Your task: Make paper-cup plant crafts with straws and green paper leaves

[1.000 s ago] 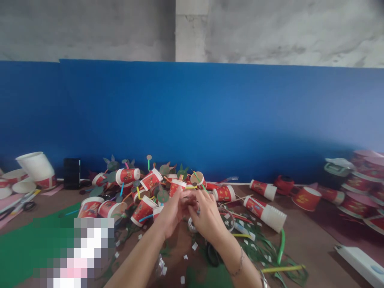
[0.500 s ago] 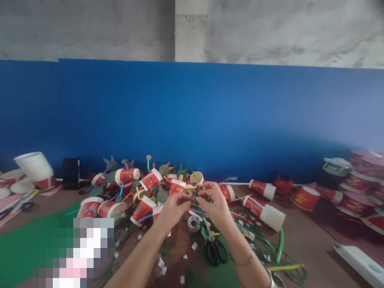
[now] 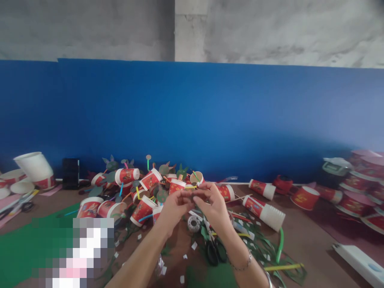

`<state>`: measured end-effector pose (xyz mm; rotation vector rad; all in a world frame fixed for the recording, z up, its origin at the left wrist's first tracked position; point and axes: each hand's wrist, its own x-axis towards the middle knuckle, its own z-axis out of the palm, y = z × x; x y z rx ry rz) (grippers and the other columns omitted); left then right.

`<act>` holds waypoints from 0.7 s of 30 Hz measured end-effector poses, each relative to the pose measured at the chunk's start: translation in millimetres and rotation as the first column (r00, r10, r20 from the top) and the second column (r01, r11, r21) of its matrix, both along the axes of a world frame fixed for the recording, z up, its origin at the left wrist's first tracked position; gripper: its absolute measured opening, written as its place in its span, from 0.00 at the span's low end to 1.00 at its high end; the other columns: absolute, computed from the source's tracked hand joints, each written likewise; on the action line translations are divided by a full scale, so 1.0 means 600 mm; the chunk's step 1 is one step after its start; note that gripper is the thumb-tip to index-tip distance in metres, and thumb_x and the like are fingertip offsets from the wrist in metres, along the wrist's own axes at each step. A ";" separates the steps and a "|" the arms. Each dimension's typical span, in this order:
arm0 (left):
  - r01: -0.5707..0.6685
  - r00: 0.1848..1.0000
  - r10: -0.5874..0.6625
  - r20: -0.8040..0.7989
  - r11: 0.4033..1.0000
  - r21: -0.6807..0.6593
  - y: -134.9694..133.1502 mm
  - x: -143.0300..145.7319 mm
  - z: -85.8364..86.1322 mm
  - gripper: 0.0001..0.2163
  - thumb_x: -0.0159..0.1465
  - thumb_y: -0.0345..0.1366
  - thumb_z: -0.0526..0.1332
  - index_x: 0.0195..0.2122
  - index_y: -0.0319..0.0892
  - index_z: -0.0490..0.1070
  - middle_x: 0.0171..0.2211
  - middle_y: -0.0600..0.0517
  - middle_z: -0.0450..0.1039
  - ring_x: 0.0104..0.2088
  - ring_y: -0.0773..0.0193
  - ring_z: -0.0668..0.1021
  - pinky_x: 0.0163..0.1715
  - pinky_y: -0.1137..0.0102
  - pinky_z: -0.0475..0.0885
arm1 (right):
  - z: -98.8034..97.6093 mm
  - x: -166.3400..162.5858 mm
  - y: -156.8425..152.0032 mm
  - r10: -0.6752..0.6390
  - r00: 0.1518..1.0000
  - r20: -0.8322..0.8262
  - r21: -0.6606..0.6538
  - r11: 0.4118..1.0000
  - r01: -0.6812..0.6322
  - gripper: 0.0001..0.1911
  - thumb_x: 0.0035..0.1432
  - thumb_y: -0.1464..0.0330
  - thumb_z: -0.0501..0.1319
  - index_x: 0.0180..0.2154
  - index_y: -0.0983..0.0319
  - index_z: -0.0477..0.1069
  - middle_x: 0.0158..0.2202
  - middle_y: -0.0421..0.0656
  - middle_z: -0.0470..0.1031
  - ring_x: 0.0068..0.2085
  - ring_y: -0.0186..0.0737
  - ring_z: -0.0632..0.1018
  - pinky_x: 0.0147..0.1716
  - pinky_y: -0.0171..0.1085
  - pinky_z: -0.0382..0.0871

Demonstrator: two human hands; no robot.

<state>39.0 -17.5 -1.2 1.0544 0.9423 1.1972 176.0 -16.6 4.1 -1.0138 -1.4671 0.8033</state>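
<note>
Whatever is pinched between the fingertips at the clock's centre is too small and blurred to name, or may not be there at all. The left hand (image 3: 175,210) and right hand (image 3: 213,202) are raised, fingers curled inward and tips nearly meeting; I cannot tell whether either grips anything.

Taking the fingertips as centre, the tape roll (image 3: 190,225) lies on the table (image 3: 295,236) at six o'clock, near both hands. At five o'clock are the scissors (image 3: 211,245), handles toward the person, partly covered by the right forearm. White scraps (image 3: 194,245) lie around six.

A red cup (image 3: 177,185) sits just beyond the left fingers at eleven, and the tangled pile of cups and straws spreads from there to nine. At three o'clock a nested stack (image 3: 264,213) lies on its side, with a green tube (image 3: 281,246) at four. A green sheet (image 3: 21,240) covers the table toward eight; the blue panel (image 3: 192,120) stands at twelve.

As I judge it, a tiny piece could slip from such a light pinch and be lost among the litter. A forearm dropping onto the scissors could knock them, and a forward nudge of the knuckles could topple the loosely heaped cups.
</note>
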 end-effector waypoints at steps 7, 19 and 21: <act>0.027 0.997 -0.019 -0.078 0.994 0.108 -0.003 -0.007 0.011 0.19 0.46 0.32 0.68 0.40 0.39 0.70 0.22 0.58 0.67 0.23 0.72 0.69 0.25 0.75 0.63 | 0.008 0.013 0.003 0.062 0.992 -0.113 -0.132 0.988 -0.076 0.13 0.52 0.59 0.61 0.27 0.63 0.66 0.24 0.38 0.66 0.26 0.33 0.66 0.26 0.32 0.60; 0.141 0.983 -0.119 -0.143 0.977 0.157 -0.005 -0.006 0.007 0.19 0.47 0.31 0.68 0.41 0.38 0.68 0.23 0.58 0.68 0.24 0.71 0.68 0.27 0.74 0.62 | 0.015 0.017 0.003 0.130 0.991 0.040 -0.169 0.978 -0.122 0.08 0.52 0.64 0.58 0.27 0.63 0.65 0.21 0.35 0.62 0.23 0.31 0.61 0.22 0.31 0.53; 0.141 0.982 -0.117 -0.151 0.977 0.160 -0.006 -0.006 0.005 0.18 0.48 0.30 0.67 0.41 0.38 0.68 0.24 0.57 0.68 0.25 0.71 0.69 0.27 0.74 0.62 | 0.014 0.017 0.004 0.112 0.992 0.059 -0.168 0.981 -0.101 0.08 0.51 0.64 0.58 0.27 0.63 0.66 0.21 0.36 0.62 0.24 0.31 0.62 0.22 0.31 0.54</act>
